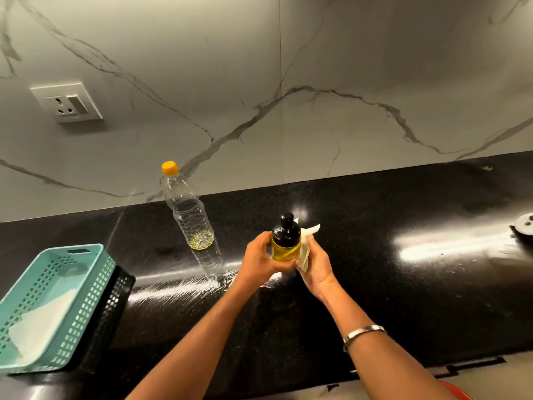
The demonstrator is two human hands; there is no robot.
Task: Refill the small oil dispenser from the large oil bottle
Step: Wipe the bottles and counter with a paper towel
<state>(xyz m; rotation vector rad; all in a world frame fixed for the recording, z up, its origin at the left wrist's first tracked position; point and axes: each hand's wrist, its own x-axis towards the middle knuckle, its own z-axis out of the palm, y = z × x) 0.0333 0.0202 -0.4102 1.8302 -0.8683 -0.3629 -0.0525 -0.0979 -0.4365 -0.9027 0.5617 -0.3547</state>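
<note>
Head view shows us both hands meeting above the black counter (pixel 375 255); the left hand (pixel 261 261) has its fingers curled round the small oil dispenser (pixel 286 242), gripping its amber body from the left and holding it upright; the right hand (pixel 315 265) pinches a folded white paper tissue (pixel 306 246) and presses it against the dispenser's right side. We see the dispenser as a squat round bottle, yellow oil inside, topped by a glossy black pump cap; its base is hidden behind the left fingers. To the left and well apart stands the large oil bottle (pixel 189 215), clear ribbed plastic with an orange cap, a little yellow oil at the bottom. The counter is polished speckled stone with bright glare streaks; the wall behind is pale veined marble carrying a white socket (pixel 67 101). A teal perforated basket (pixel 52 301) sits at the left edge, nested over a black one (pixel 115 301), white paper inside; a metal bangle (pixel 362 334) circles the right wrist; a round object at the right edge is cut off.
</note>
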